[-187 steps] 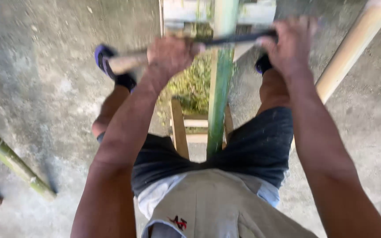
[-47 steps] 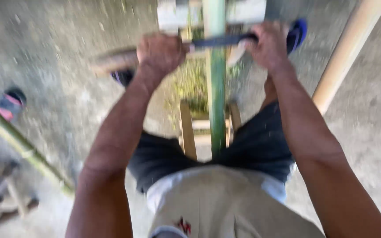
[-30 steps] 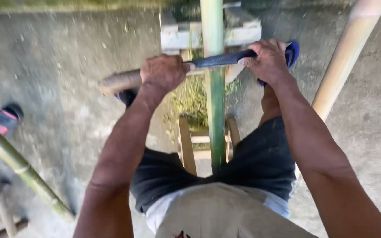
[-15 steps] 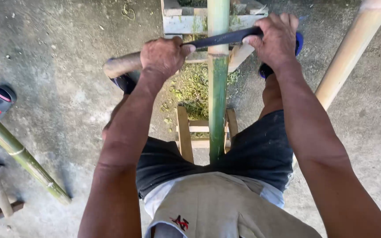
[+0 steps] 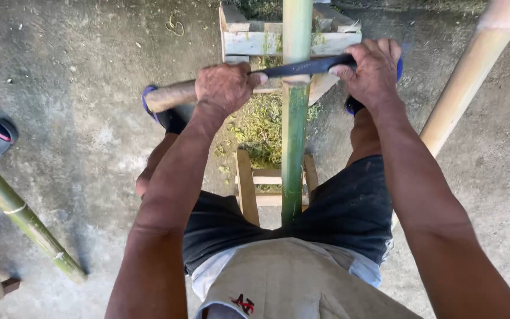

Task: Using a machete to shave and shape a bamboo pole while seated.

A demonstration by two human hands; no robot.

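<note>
Head cam: hands (image 5: 228,88) on knife (image 5: 302,67), bamboo (image 5: 293,136).

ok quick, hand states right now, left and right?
Left hand: closed on the wooden handle of the blade.
Right hand: closed on the blade's far end, across the green bamboo pole.

No packages, labels, signs or screens anywhere in view.

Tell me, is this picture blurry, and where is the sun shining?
Head view: sharp, no blur; sun lights the left hand, right hand and green bamboo pole; the arms cast soft shadows on the concrete floor; the near forearms look stretched by the wide lens.
</note>
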